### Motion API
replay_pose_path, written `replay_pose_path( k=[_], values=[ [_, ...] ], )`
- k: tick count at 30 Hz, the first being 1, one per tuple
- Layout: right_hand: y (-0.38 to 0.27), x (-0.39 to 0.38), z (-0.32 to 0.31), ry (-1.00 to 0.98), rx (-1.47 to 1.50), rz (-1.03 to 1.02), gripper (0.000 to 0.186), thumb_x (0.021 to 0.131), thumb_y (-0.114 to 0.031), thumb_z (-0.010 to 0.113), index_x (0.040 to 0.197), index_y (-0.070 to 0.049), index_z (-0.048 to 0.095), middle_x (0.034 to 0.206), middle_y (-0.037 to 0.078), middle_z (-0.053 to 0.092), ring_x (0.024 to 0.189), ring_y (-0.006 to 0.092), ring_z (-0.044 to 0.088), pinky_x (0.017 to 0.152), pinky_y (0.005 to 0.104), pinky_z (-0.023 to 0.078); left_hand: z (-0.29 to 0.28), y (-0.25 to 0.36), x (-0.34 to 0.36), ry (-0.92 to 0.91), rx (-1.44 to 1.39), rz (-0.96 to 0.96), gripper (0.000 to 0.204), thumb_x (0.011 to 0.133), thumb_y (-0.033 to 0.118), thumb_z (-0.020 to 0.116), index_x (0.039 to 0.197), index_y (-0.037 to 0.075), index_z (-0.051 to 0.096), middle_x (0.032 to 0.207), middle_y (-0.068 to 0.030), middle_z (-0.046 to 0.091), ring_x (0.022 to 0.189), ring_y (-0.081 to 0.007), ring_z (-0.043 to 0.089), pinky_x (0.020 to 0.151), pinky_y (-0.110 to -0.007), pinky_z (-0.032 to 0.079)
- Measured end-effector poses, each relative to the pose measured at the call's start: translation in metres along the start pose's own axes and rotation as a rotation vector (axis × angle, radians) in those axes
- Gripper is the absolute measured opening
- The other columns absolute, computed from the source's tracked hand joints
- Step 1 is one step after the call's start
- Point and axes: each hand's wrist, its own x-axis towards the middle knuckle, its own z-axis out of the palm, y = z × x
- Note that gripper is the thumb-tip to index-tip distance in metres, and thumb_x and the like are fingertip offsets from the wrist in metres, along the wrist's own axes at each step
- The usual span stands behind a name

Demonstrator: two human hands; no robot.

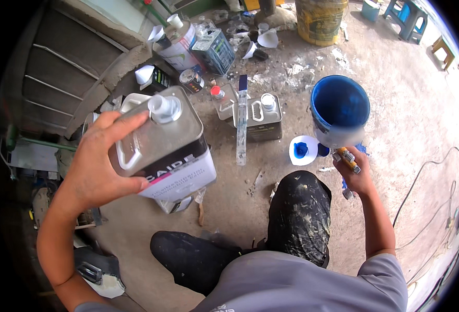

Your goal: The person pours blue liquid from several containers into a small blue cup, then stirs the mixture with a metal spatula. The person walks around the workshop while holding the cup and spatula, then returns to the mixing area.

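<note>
My left hand (94, 161) grips a rectangular metal can (180, 171) by its side, thumb below and fingers across the top. The can is raised and tilted, with a pale spout (164, 108) and a white carry handle on top. At the right, my right hand (357, 174) is closed around what looks like a spray gun (348, 159) with brass-coloured and grey metal parts. Above that hand stands a wide cup (340, 104), coated blue inside; its lower part is blurred. A white paper cone (298, 151) with blue paint in it lies beside the cup.
Two flat cans (263, 127) stand ahead, with a clear measuring stick (242, 125) across them. More cans and a paint bucket (177, 49) cluster at far left. A yellow bucket (319, 23) and stools (406, 21) stand farther off. A cable (424, 169) crosses the right floor.
</note>
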Motion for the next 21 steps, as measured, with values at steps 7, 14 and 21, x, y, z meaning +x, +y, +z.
replay_pose_path(
  k=[7,14,21],
  values=[
    [0.025,-0.004,0.0,-0.223,0.001,-0.139,0.049,0.083,0.008,0.064,0.13,-0.006,0.067,0.092,0.012,0.072,0.08,0.0217,0.071,0.075,0.0314,0.054,0.04,0.068,0.001,-0.472,0.039,-0.007,0.094,0.056,0.023,0.095,0.144,0.008,0.064,0.136,-0.027,0.05,0.125,-0.0433,0.054,0.108,-0.044,0.045],
    [0.055,-0.018,-0.006,-0.266,0.028,-0.22,0.044,0.076,0.007,0.064,0.118,-0.004,0.066,0.085,0.017,0.068,0.079,0.0405,0.069,0.07,0.0398,0.053,0.065,0.132,0.036,-0.717,0.085,0.043,0.088,0.064,0.03,0.091,0.145,0.006,0.064,0.122,-0.0274,0.053,0.115,-0.043,0.055,0.1,-0.043,0.047],
    [0.118,-0.034,-0.03,-0.255,-0.043,-0.186,0.044,0.072,0.004,0.066,0.115,-0.007,0.065,0.081,0.017,0.064,0.077,0.0417,0.065,0.068,0.044,0.052,0.074,0.184,0.096,-0.806,0.175,0.122,0.084,0.065,0.03,0.088,0.14,-0.002,0.066,0.106,-0.0279,0.057,0.1,-0.0416,0.058,0.086,-0.044,0.05]
  ],
)
